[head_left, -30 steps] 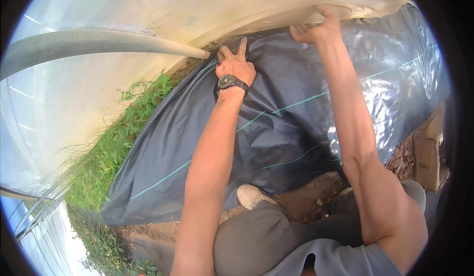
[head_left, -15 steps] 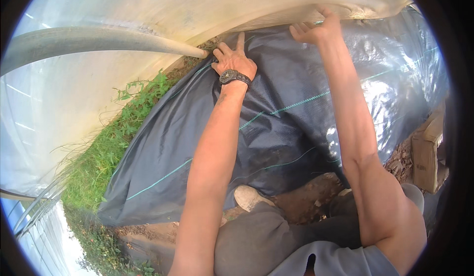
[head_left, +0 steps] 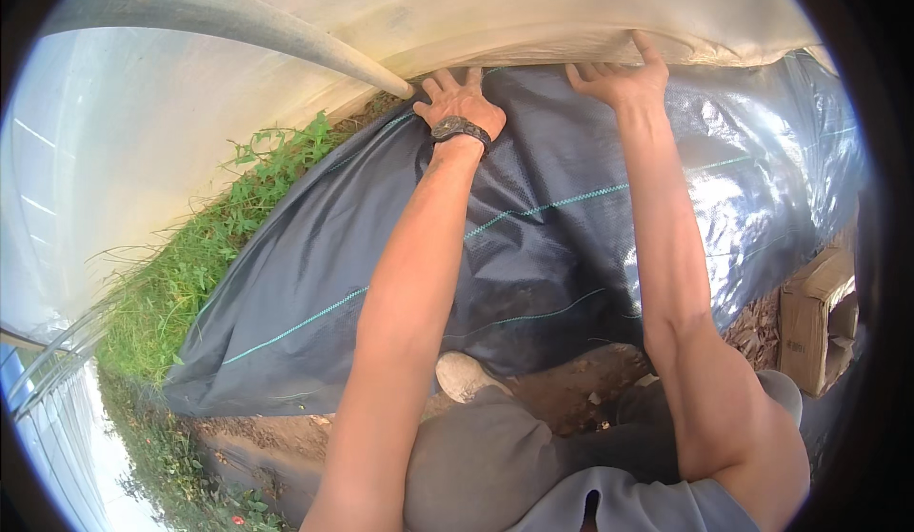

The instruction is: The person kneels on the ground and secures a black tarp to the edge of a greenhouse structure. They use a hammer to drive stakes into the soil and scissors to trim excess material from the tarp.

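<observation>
Black sheet (head_left: 547, 166), left hand (head_left: 463, 106) splayed atop — right hand (head_left: 628, 83) open at plastic (head_left: 533, 9).

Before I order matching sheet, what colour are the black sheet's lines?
The lines are green; see the head view.

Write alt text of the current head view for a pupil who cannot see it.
A person's left hand rests on a green-lined black sheet; the right hand is at the lower edge of a pale plastic wall. Plants grow at left; a cardboard box stands at right.
</observation>
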Tool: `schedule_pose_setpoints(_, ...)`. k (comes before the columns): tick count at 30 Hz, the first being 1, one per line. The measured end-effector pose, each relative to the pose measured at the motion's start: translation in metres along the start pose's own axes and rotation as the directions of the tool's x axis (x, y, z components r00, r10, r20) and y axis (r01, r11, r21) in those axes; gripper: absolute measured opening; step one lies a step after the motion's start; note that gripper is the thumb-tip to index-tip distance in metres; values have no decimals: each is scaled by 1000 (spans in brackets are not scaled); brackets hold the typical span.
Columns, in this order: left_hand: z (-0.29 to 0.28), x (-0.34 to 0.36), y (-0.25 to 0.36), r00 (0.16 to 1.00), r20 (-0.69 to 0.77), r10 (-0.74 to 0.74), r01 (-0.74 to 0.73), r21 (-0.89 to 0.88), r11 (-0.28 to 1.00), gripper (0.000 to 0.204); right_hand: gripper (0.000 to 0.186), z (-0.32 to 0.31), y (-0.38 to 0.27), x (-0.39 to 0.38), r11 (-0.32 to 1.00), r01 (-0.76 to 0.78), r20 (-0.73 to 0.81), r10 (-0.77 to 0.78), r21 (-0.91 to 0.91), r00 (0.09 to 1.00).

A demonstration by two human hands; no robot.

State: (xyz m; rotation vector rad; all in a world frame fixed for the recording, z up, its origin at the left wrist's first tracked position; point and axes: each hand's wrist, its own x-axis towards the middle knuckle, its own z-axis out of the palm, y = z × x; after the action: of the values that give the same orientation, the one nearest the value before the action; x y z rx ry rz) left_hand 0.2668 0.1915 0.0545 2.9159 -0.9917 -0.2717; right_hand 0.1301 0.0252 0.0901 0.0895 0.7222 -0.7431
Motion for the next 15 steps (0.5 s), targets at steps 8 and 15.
schedule_pose_setpoints(8,33,-4,-11,970,-242,-4,-22,-102,995,61,91,-13,5,-5,999,25,27,-25,-26,999)
schedule_pose_setpoints(15,38,-2,-11,978,-193,-84,61,-122,991,62,88,-16,11,-6,999,16,-9,-16,31,1000)
